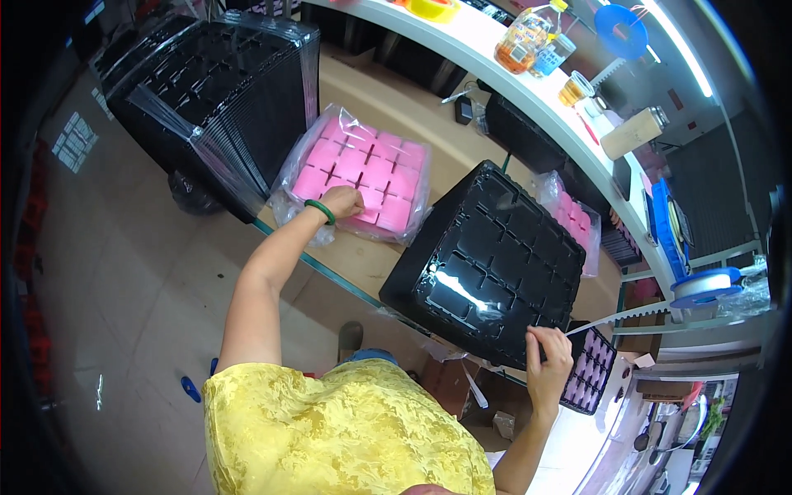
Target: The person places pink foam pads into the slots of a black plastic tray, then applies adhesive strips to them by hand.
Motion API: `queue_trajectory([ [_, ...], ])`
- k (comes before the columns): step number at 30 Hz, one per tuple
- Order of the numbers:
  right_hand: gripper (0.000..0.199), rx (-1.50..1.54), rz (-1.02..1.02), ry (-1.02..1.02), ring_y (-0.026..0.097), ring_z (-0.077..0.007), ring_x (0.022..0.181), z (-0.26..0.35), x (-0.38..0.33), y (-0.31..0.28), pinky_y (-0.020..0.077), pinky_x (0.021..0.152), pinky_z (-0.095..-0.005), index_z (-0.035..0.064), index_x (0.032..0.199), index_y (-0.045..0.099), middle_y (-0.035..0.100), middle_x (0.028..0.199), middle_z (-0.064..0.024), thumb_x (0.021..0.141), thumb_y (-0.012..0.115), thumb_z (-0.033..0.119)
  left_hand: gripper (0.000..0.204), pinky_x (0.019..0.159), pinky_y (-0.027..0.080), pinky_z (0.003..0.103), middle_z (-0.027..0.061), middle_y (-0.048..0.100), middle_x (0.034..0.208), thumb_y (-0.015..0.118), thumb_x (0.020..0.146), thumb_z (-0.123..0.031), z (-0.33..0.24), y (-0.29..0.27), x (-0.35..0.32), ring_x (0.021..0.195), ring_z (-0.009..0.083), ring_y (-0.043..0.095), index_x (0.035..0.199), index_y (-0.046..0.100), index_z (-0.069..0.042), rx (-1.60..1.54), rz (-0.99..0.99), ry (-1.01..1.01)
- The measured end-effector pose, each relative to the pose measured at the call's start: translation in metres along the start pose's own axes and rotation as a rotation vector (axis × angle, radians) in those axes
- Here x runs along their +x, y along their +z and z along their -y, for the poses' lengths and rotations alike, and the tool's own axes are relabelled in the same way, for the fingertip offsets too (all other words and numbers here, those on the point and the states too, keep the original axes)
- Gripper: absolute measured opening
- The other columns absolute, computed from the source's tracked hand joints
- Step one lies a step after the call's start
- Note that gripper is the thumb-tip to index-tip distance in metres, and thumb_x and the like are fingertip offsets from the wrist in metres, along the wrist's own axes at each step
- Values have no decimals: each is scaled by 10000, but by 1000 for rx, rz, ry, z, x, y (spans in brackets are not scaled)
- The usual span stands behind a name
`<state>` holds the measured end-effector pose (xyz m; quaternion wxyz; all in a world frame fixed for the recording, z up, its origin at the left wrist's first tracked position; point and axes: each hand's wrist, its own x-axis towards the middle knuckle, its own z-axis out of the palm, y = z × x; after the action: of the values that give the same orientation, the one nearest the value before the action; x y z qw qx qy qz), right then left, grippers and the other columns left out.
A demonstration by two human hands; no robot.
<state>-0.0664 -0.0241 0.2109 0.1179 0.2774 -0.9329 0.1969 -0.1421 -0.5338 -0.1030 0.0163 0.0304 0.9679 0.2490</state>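
Head view has your left hand (342, 200) at the near edge of the pink pieces (351, 165), its fingers bunched over one of them; you can't tell from here whether they are clamped on it or only touching. The pink pieces sit in rows in an opened clear plastic bag (288, 183) on the table (363, 258), between the wrapped black stack (235, 78) and the nearer black trays (503, 256). Your right hand (550, 356) is at the near right corner of those trays, thumb and fingertips by the rim; whether they pinch it is too small to make out. A tray of lilac pieces (591, 371) lies just beyond that hand.

The step in hand looks like taking or sorting pink pieces with your left hand while the right steadies or lifts at the trays. Next, you would likely need a sure pinch on one piece, drawn clear of its neighbours and the loose plastic.
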Motion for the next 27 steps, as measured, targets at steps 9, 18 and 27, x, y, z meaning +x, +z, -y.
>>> queue_trajectory([
  [9,298,239,10,-163,670,-329,1067,46,79,53,523,942,-414,52,1131,718,728,1123,-136,890,769,219,184,726,537,502,218,689,835,593,920,-205,-105,-116,1,804,427,680,996,623,-40,-188,-539,97],
  [18,483,249,-335,-112,684,-372,1021,84,161,87,552,876,-449,49,1261,599,703,1116,-186,852,748,260,218,692,529,467,199,658,794,651,939,-234,-292,-230,-6,780,405,682,1034,579,-52,-148,-561,471],
  [27,147,391,-438,-127,726,-231,908,-9,154,-18,541,821,-333,-4,941,716,744,953,-134,907,573,-14,511,735,568,386,79,708,960,794,813,-167,-357,-227,17,875,292,722,1246,528,-115,-25,-460,573],
])
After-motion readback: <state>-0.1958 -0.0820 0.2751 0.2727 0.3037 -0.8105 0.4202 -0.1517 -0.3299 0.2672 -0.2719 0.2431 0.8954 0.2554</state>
